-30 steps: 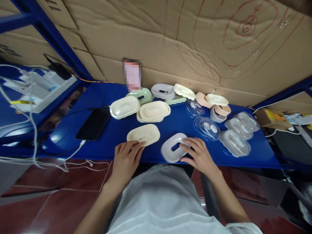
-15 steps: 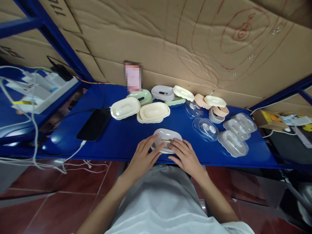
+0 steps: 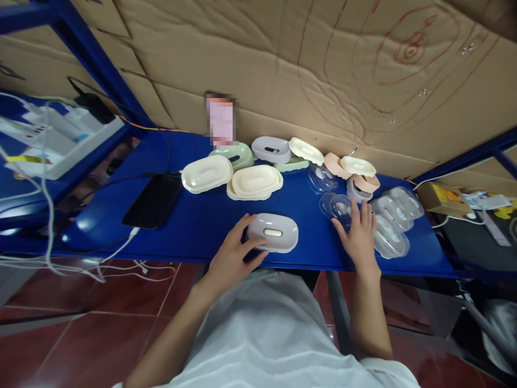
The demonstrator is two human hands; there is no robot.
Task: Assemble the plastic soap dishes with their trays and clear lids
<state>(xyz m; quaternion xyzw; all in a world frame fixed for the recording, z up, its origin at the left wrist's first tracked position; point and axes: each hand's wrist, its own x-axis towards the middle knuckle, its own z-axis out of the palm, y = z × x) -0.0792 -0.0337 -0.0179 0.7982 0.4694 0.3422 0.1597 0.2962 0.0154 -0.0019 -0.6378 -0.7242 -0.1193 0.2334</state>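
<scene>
A pale grey oval plastic case (image 3: 285,226) with a cream insert in its central slot lies near the table's front edge. My left hand (image 3: 234,250) grips its left end, fingers along the far side and across the top. Off to the right, my right hand (image 3: 361,237) is open with fingers spread, reaching over the clear oval plastic covers. It partly hides one clear cover (image 3: 333,207). Beside it on the right lie several more clear covers, the nearest one (image 3: 390,240) just past my fingers. Whether the right hand touches any cover, I cannot tell.
Cream oval trays (image 3: 256,180), a green case (image 3: 238,155) and another grey case (image 3: 270,148) line the back, along with peach pieces (image 3: 337,164). A black phone (image 3: 153,200) with a white cable lies left. Cardboard (image 3: 258,64) walls the rear.
My right hand has left the grey case and moved right to the clear covers. The cream insert now shows plainly in the slot. My left hand stays at the case.
</scene>
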